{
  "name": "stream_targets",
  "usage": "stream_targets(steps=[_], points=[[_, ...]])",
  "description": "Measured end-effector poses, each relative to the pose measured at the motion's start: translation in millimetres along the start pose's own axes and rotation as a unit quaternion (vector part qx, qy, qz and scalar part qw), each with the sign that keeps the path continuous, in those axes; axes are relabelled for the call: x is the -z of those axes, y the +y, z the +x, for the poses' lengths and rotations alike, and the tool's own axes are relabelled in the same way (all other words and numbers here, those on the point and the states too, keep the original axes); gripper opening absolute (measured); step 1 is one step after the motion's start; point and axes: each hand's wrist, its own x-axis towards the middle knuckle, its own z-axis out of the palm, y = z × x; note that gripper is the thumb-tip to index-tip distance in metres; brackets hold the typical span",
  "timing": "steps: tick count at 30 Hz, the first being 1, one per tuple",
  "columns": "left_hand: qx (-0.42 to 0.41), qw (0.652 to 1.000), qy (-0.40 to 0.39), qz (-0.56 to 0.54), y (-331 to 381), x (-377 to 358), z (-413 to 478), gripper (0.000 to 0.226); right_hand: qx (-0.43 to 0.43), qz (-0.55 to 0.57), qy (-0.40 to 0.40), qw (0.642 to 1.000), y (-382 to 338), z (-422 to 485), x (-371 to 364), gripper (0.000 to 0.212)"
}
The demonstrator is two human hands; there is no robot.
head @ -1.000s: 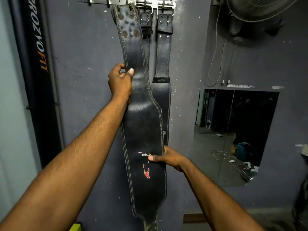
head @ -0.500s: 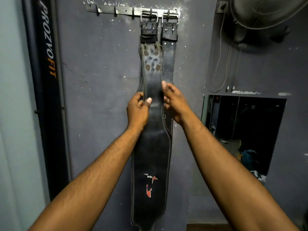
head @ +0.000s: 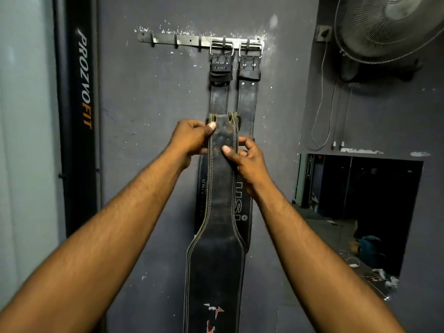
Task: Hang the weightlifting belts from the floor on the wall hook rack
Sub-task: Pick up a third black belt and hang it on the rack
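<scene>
Hanging straight down in front of the wall, the black belt point(head: 216, 260) has its long axis vertical. Its narrow riveted end is at the top, caught between the two hands, and its wide body drops below them past the bottom edge of the view.

The left hand point(head: 189, 138) grips the left edge of that narrow end, with the thumb flat on the front face and the fingers curled behind. The right hand point(head: 245, 159) pinches the right edge a little lower, thumb on the leather and fingers wrapped round the back.

The hook rack point(head: 189, 40) lies above both hands, well apart from the belt's top end. Directly above the hands, two hung belts point(head: 247, 102) already fill its right-hand hooks by their buckles, and their straps run down behind the held one. The free hooks point(head: 176, 43) sit up and to the left, on the left hand's side, so that hand is the nearer.

The lift likely has to run up along the belt's own axis and drift leftward. What part of the top end would catch a hook is not clear.
</scene>
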Motion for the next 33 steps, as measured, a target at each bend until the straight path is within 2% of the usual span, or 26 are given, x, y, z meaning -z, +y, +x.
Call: stream_targets(steps=[2,5,10,15,20,25,30,33], points=[[0.021,0.998,0.045,-0.024,-2,1,5,0.028,0.002,-0.023,-0.025,0.999,1,0,2,0.052],[-0.016,0.992,0.114,-0.055,-9,0,4,0.026,0.021,-0.051,-0.07,0.996,-3,0,4,0.071],[-0.092,0.984,0.142,-0.052,-20,-6,-1,0.029,0.038,-0.098,-0.07,0.992,-4,7,-2,0.099],[-0.137,0.974,0.172,-0.064,-21,-15,6,0.038,0.063,-0.103,-0.087,0.989,-4,21,-3,0.105],[-0.141,0.969,0.177,-0.103,-20,-14,36,0.044,0.082,-0.127,-0.109,0.983,-10,47,-11,0.108],[-0.158,0.966,0.175,-0.109,-11,2,91,0.046,0.098,-0.152,-0.096,0.979,-25,88,-30,0.102],[-0.194,0.964,0.166,-0.08,4,27,159,0.028,0.124,-0.183,-0.066,0.973,-35,143,-54,0.1],[-0.208,0.962,0.15,-0.094,16,41,203,0.03,0.14,-0.175,-0.061,0.973,-38,189,-71,0.101]])
